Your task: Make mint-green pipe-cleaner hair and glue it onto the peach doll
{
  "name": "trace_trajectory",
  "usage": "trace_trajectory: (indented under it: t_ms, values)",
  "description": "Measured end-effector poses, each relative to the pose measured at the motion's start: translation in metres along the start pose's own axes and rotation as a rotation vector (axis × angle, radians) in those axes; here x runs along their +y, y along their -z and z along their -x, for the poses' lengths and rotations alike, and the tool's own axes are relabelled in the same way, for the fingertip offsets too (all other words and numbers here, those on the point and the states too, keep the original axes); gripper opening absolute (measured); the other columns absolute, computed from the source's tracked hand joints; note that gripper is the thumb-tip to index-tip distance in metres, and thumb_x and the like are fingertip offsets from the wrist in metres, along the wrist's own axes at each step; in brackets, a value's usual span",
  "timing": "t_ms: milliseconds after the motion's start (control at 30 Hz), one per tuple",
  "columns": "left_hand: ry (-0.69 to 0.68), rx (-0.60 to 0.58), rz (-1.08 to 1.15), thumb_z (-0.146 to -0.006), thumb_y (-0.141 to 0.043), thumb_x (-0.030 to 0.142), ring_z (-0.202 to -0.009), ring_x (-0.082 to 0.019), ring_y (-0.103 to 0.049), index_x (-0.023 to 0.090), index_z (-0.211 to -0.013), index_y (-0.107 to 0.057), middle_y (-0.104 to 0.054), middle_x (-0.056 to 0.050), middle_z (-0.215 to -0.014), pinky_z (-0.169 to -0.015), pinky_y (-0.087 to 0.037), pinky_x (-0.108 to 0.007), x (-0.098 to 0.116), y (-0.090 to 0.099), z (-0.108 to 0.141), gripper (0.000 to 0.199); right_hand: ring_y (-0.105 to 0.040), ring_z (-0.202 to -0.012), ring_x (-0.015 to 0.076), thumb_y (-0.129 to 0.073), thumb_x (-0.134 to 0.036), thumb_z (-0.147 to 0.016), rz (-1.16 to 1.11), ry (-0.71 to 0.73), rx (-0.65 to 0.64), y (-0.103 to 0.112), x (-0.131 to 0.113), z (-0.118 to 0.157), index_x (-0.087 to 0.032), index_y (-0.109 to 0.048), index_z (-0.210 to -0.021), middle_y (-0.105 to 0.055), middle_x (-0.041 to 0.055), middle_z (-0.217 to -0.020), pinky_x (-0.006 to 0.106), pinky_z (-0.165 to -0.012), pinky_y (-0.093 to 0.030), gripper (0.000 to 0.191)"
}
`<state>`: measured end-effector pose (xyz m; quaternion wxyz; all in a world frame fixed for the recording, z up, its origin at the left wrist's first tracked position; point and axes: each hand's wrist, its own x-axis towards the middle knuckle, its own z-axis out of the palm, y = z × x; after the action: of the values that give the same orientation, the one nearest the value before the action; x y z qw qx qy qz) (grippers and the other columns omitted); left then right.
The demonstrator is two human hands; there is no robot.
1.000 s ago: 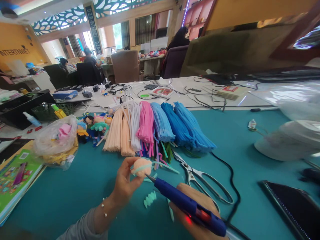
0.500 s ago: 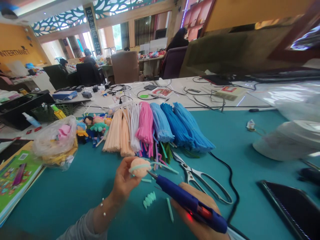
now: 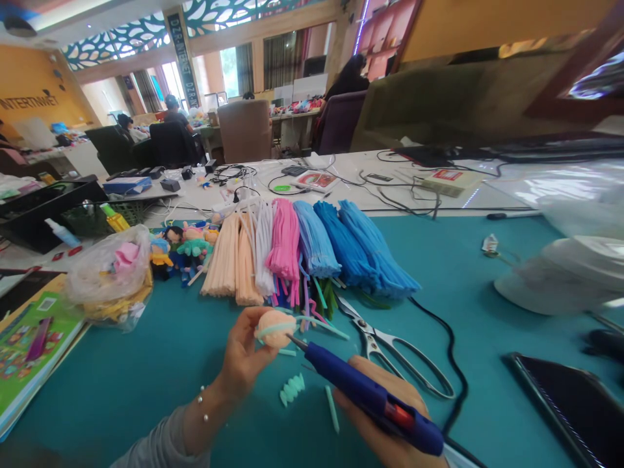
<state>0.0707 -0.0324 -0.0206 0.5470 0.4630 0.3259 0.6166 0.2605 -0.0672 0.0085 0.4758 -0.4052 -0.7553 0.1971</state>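
Between the thumb and fingers of my left hand [image 3: 246, 354] is a peach fuzzy ball [image 3: 277, 323] with a mint-green strip across it. My right hand [image 3: 385, 416] is wrapped round a blue glue gun [image 3: 361, 387], its thin metal tip at the ball's right side; whether it touches I cannot tell. On the mat below lie a zigzag mint-green piece [image 3: 292, 389] and a short mint-green stick [image 3: 332, 409]. Silver scissors [image 3: 385, 341] lie open just beyond the glue gun. Another pale green strip [image 3: 324, 326] stretches out behind the ball.
Bundles of peach, white, pink and blue pipe cleaners [image 3: 283, 250] lie across the teal mat [image 3: 170, 383]. Small dolls [image 3: 188, 247] and a plastic bag [image 3: 110, 276] sit left. A black cable [image 3: 453, 344], a phone-like dark device [image 3: 570, 403] and a white container [image 3: 565, 273] are right.
The ball and my left hand have shifted very slightly right. A red glow beneath the glue gun's red part is gone. My right hand has barely moved.
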Motion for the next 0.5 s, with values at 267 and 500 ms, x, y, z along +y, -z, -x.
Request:
trace_trajectory:
  t_ms: [267,500]
  values:
    - [0.018,-0.017,0.14,-0.068,-0.077,0.027,-0.096,-0.023,-0.067,0.021,-0.103,-0.065,-0.074,-0.005,-0.1,-0.088,-0.049,-0.032,0.0049,-0.0018,-0.0013,0.038,-0.044,-0.042,0.0128,-0.051,-0.034,-0.092,0.029,0.046,0.033,-0.0013,0.0071,-0.0026,-0.024,-0.041,-0.062,-0.042,-0.0046,-0.052,0.026,-0.041,-0.033,0.033]
    - [0.03,-0.078,0.118,-0.067,-0.077,0.029,-0.096,-0.028,-0.067,0.02,-0.104,-0.064,-0.072,-0.008,-0.101,-0.085,-0.052,-0.038,0.0008,0.0062,-0.0038,0.041,-0.046,-0.048,0.013,-0.054,-0.031,-0.09,-0.001,-0.088,-0.061,0.0048,0.0,0.0001,-0.023,-0.042,-0.064,-0.045,-0.0036,-0.058,0.026,-0.046,-0.036,0.029]
